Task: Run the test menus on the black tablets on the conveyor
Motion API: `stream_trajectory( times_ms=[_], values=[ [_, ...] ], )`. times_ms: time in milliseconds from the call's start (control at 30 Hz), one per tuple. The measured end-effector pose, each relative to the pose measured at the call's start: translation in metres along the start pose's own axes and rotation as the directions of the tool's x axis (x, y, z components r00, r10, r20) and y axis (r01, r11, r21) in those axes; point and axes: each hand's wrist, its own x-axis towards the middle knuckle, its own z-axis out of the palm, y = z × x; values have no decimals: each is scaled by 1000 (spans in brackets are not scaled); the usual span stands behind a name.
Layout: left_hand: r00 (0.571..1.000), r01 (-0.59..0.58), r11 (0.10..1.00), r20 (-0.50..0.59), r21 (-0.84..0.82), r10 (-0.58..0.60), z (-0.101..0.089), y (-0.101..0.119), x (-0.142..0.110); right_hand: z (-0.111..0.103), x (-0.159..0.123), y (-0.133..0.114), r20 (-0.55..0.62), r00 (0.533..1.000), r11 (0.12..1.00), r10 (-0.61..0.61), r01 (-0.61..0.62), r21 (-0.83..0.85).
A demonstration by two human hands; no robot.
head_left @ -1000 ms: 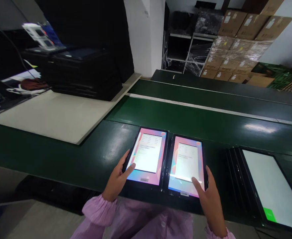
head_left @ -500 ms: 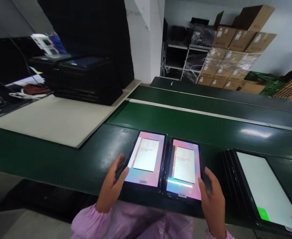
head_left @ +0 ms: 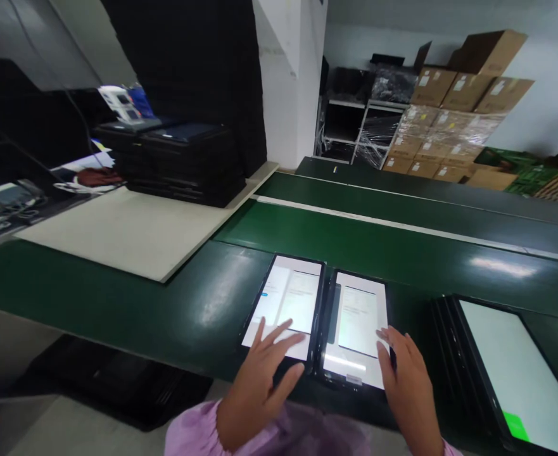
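Left tablet (head_left: pixel 294 292): lies face up on the green bench (head_left: pixel 197 301) in front of the person, its lit screen showing pale panels and a small blue mark.
Right tablet (head_left: pixel 359 323): sits just to the right of the left tablet, screen also lit, a dark strip beside a pale window and a sticker (head_left: pixel 353 380) at its near edge.
Left hand (head_left: pixel 259 389): reaches over the near part of the left tablet, fingers fanned wide, thumb apart, gripping nothing; whether the fingertips meet the glass cannot be told.
Right hand (head_left: pixel 409 380): hovers to the right of the left tablet, at the right tablet's outer edge, fingers loosely bent and thumb apart, with no closed grip; contact is unclear.
Stack (head_left: pixel 516 367): dark-framed panels piled well to the right of the left tablet, the top one showing a white screen with a green block in a near corner and a bit of red at the frame's edge.
Board (head_left: pixel 121 228): pale and flat, to the left of and beyond the left tablet, bearing a black pile (head_left: pixel 183 164).
Boxes (head_left: pixel 450 133): brown cartons, partly wrapped in clear film, far beyond the left tablet and to its right.
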Motion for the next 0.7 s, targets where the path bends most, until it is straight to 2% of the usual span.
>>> stream_trajectory(
  times_ms=[100,200,267,333,467,700],
  values=[
    [988,72,995,-144,62,-63,2,-9,0,-5,-7,-1,18,1000,999,0,-1,37],
    [994,43,995,-108,91,-33,9,-14,1,-4,-12,-5,85,994,994,-71,63,91],
    [998,-6,997,-57,72,10,13,-13,1,-3,-15,-1,64,997,996,-42,38,75],
    [998,-28,998,-50,50,30,15,-11,1,-5,-18,6,8,1000,999,12,-12,39],
    [991,-46,998,-124,37,50,14,-12,3,-11,-19,13,-36,999,1000,22,-21,12],
    [972,-46,995,-228,83,64,12,-25,7,-11,-16,3,-59,998,1000,-17,17,0]
  ],
)
